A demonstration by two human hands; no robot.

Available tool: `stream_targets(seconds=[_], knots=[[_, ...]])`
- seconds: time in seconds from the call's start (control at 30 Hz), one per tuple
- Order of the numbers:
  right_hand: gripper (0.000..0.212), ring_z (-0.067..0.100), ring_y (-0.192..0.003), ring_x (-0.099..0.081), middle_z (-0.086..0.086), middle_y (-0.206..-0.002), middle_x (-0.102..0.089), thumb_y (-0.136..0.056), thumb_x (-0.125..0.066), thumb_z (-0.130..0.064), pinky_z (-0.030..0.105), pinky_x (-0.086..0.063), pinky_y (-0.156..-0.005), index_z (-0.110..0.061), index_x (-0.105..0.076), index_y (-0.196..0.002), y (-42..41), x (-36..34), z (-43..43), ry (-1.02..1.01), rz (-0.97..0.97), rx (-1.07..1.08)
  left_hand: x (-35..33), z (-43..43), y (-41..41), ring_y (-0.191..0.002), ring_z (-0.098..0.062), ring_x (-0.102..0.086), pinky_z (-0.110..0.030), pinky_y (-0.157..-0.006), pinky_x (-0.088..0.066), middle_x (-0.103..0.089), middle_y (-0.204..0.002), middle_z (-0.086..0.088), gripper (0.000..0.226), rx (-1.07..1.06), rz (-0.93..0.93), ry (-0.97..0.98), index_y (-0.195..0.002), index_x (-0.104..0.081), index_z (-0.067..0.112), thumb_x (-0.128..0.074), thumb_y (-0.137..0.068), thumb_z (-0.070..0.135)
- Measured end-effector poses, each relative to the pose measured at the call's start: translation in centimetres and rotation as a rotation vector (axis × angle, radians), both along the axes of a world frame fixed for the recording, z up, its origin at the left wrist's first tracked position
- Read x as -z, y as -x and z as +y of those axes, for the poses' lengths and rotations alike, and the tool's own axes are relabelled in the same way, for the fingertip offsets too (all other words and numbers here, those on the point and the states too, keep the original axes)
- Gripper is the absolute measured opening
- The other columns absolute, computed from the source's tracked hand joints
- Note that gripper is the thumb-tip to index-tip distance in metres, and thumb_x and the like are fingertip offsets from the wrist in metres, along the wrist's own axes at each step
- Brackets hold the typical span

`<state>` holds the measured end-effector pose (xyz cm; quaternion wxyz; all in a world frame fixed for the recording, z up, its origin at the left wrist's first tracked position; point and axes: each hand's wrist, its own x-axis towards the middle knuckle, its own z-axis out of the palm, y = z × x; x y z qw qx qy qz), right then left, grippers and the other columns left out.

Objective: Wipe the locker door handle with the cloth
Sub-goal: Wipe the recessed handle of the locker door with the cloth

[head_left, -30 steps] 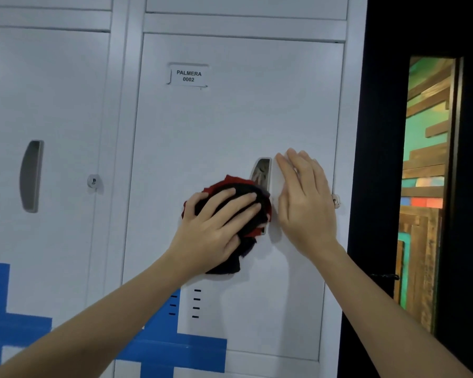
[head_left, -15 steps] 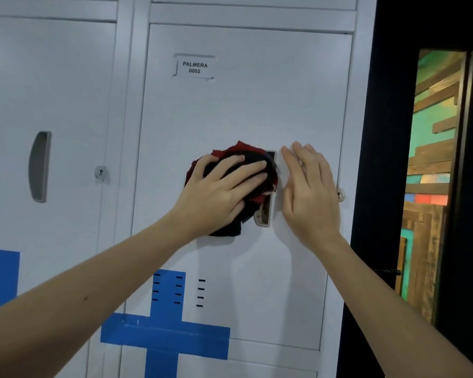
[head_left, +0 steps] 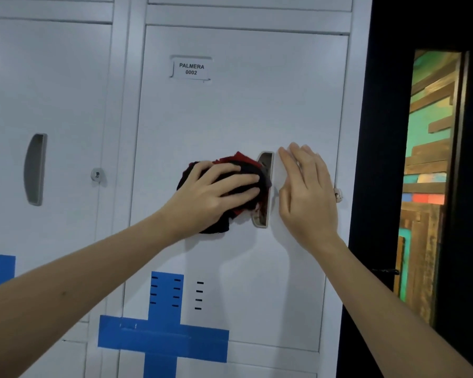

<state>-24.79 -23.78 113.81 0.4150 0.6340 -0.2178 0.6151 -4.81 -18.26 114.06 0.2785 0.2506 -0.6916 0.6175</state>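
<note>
A dark red-and-black cloth (head_left: 239, 160) is bunched against the white locker door (head_left: 230, 110), covering the left side and middle of the recessed metal handle (head_left: 262, 216). My left hand (head_left: 210, 197) presses the cloth to the door with its fingers laid flat across it, pointing right toward the handle. The handle's top and bottom ends show beside the cloth. My right hand (head_left: 306, 197) rests flat on the door just right of the handle, fingers straight and pointing up.
The door carries a label "PALMERA 0002" (head_left: 191, 69), a small lock (head_left: 337, 194) at its right edge and a blue taped cross (head_left: 161, 336) below. The neighbouring locker on the left has its own handle (head_left: 34, 169) and lock (head_left: 96, 174). A dark frame (head_left: 380, 159) borders the right.
My left hand slid the cloth up from the handle's lower part over its top, then back down to the middle. My right hand stayed flat beside the handle.
</note>
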Motion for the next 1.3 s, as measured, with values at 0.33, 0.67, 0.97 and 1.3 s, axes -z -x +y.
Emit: stream_targets(seconds=[0.33,0.67,0.97,1.3], knots=[[0.047,0.032,-0.125,-0.043,0.018,-0.129,-0.053,-0.084,-0.035,-0.004,0.042,-0.031,-0.110,0.001,-0.051,-0.129,-0.1,0.1,0.3,-0.019,-0.004,0.025,-1.4,1.1,0.6,-0.110,-0.028,-0.047,-0.042,-0.085,-0.036,-0.060,-0.128,-0.002,0.045,-0.062,0.063,-0.056,-0.120,-0.063,0.015,-0.037,-0.084,0.009],[0.048,0.030,-0.124,-0.042,0.018,-0.128,-0.055,-0.082,-0.036,-0.006,0.043,-0.034,-0.106,0.001,-0.054,-0.126,-0.1,-0.2,0.3,-0.005,-0.004,0.008,2.9,0.5,2.9,-0.120,-0.024,-0.047,-0.048,-0.102,-0.033,-0.059,-0.128,-0.007,0.040,-0.006,0.282,-0.132,-0.111,-0.066,0.009,-0.050,-0.088,0.036],[0.046,0.030,-0.122,-0.042,0.018,-0.126,-0.056,-0.084,-0.036,-0.005,0.043,-0.034,-0.106,0.001,-0.055,-0.125,0.1,-0.2,0.1,0.025,-0.020,-0.030,-2.0,1.5,2.7,-0.084,-0.034,-0.061,-0.042,-0.070,-0.054,-0.062,-0.112,-0.016,0.033,-0.031,0.134,-0.089,-0.108,-0.066,-0.001,-0.041,-0.090,0.011],[0.046,0.031,-0.121,-0.043,0.019,-0.126,-0.056,-0.082,-0.038,-0.005,0.043,-0.034,-0.106,0.003,-0.056,-0.124,0.1,-0.1,0.3,0.020,-0.012,-0.032,-2.9,2.4,0.8,-0.101,-0.027,-0.047,-0.036,-0.083,-0.039,-0.065,-0.114,-0.006,0.035,-0.165,-0.219,0.036,-0.113,-0.062,0.006,-0.037,-0.091,-0.002]])
